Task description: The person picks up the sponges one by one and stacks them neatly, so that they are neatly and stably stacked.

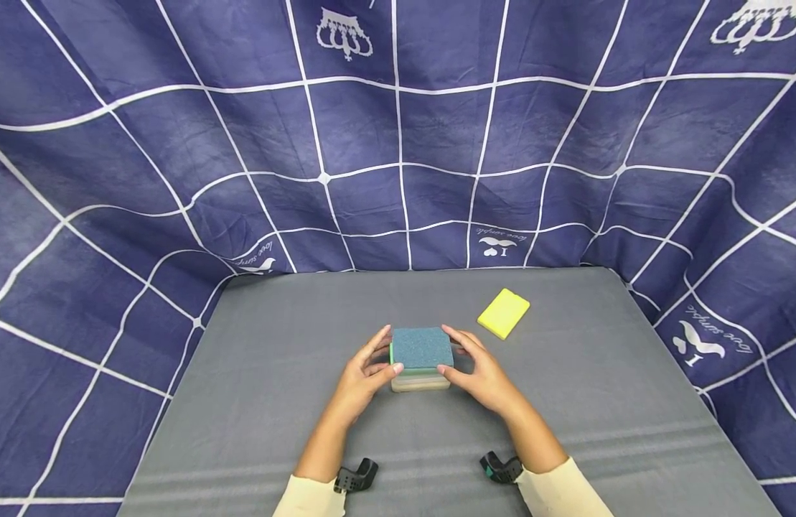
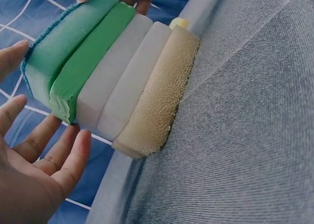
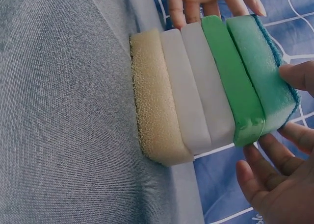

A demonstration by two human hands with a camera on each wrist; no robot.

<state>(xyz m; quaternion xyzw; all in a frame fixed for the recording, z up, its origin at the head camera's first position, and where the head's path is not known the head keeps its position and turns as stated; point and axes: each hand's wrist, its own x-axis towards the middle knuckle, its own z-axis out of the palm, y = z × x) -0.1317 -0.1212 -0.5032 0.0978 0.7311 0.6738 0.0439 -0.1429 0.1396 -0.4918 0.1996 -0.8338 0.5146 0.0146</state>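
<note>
A stack of sponges rises from the grey table. On top lies a teal sponge with a dark blue scouring face. Beneath it are a bright green block, two white blocks and, lowest, a porous beige sponge. My left hand grips the teal sponge's left side, its thumb at the front corner and its index finger toward the back. On the opposite side, my right hand holds it in the same way. The lower fingers of both hands spread beside the green block.
A flat yellow sponge lies on the grey cloth-covered table, behind and right of the stack. Blue curtains with white grid lines enclose the back and sides. Dark wrist cameras sit on both wrists.
</note>
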